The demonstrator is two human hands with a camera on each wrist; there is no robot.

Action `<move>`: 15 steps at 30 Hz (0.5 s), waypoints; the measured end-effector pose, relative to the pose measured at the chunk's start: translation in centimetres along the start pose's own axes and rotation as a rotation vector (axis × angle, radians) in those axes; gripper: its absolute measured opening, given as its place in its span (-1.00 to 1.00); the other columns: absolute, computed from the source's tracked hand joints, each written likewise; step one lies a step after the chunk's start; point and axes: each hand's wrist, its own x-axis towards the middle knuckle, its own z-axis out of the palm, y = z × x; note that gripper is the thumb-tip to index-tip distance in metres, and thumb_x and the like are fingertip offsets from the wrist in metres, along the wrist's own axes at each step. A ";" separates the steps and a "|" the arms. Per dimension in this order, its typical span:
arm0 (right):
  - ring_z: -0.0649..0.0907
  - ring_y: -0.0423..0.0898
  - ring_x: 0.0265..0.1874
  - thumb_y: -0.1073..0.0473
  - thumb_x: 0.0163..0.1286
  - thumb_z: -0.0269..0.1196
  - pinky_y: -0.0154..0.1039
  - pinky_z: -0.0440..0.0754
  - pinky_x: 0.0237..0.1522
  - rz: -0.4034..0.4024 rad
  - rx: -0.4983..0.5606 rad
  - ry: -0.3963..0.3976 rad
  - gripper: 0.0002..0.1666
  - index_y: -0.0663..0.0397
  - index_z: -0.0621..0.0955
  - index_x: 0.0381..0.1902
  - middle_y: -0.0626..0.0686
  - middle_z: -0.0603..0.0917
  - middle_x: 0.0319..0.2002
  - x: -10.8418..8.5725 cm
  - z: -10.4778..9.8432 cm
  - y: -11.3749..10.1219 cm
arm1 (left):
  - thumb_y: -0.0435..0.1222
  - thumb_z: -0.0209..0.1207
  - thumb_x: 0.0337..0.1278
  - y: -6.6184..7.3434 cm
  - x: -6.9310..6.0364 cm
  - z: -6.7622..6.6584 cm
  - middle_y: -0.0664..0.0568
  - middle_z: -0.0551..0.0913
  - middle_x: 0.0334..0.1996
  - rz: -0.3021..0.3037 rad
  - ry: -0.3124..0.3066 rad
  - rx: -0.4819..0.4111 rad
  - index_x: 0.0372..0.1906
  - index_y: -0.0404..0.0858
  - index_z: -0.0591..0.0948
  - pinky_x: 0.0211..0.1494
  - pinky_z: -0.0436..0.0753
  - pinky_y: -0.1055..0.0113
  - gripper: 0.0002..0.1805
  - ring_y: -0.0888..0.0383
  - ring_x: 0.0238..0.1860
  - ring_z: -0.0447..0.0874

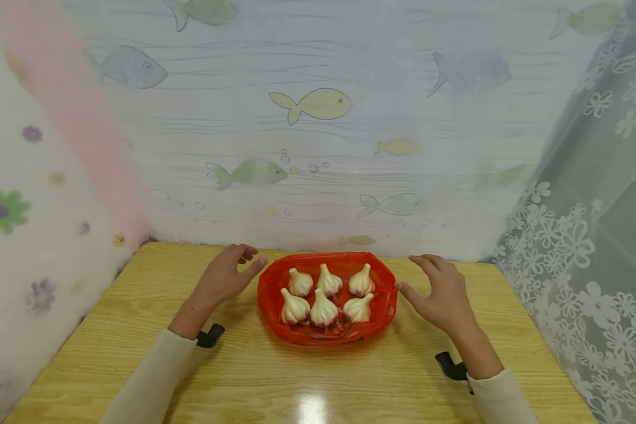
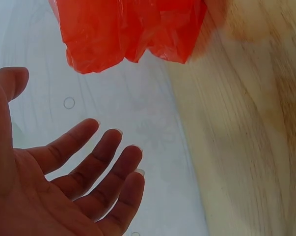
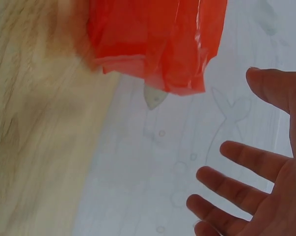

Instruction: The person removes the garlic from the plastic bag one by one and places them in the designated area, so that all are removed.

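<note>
On the wooden table sits a tray wrapped in red plastic (image 1: 275,327), its crinkled edge showing in both wrist views. Several garlic bulbs (image 1: 324,309) stand inside it in two rows, pale with purplish bases. To the left of the tray is my left hand (image 1: 227,277), its fingers spread and relaxed with the thumb towards the rim. My right hand (image 1: 442,291) is at the other side, thumb tip close to the rim; whether it touches, I cannot tell. Both wrist views show a gap between palm and red plastic, and neither hand holds anything.
The wooden table (image 1: 233,383) ends at a back wall covering (image 1: 318,194) printed with fish. A flowered covering (image 1: 26,265) stands on the left, and a lace-patterned sheet (image 1: 604,306) hangs on the right. Black wrist-camera mounts (image 1: 450,366) jut out beneath the wrists.
</note>
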 end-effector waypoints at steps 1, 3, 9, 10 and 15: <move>0.62 0.36 0.12 0.01 0.28 0.51 0.44 0.51 0.11 -0.007 0.005 -0.001 -0.34 0.17 0.67 0.27 0.29 0.67 0.16 0.0 0.1 -0.2 | 0.19 0.12 0.53 0.0 0.0 0.1 -0.20 0.65 0.17 0.005 0.000 -0.002 0.33 -0.31 0.60 0.22 0.63 -0.19 -0.31 -0.19 0.17 0.62; 0.62 0.35 0.12 0.02 0.27 0.51 0.43 0.50 0.11 -0.020 0.018 -0.005 -0.35 0.17 0.67 0.27 0.28 0.67 0.16 0.1 0.2 -0.5 | 0.18 0.12 0.53 0.1 -0.1 0.2 -0.19 0.65 0.17 0.009 -0.002 -0.005 0.32 -0.31 0.60 0.22 0.63 -0.19 -0.32 -0.19 0.18 0.63; 0.59 0.33 0.16 0.07 0.26 0.53 0.44 0.46 0.14 -0.062 0.048 -0.025 -0.35 0.16 0.67 0.27 0.26 0.66 0.17 0.1 1.0 -1.5 | 0.19 0.12 0.52 0.5 -0.2 0.5 -0.19 0.64 0.17 0.015 -0.011 -0.024 0.32 -0.30 0.61 0.23 0.63 -0.19 -0.33 -0.20 0.20 0.61; 0.59 0.33 0.16 0.08 0.25 0.53 0.44 0.45 0.14 -0.073 0.052 -0.024 -0.36 0.17 0.67 0.26 0.25 0.66 0.17 0.1 1.1 -1.6 | 0.19 0.13 0.51 0.5 -0.2 0.6 -0.19 0.64 0.18 0.015 -0.012 -0.030 0.32 -0.30 0.61 0.24 0.62 -0.20 -0.33 -0.20 0.20 0.61; 0.62 0.29 0.12 0.13 0.22 0.55 0.39 0.50 0.11 -0.153 0.068 -0.024 -0.40 0.22 0.70 0.19 0.22 0.69 0.12 0.2 2.0 -2.3 | 0.20 0.13 0.51 0.7 -0.1 0.7 -0.18 0.63 0.20 0.023 -0.025 -0.040 0.33 -0.28 0.61 0.24 0.61 -0.18 -0.32 -0.20 0.21 0.60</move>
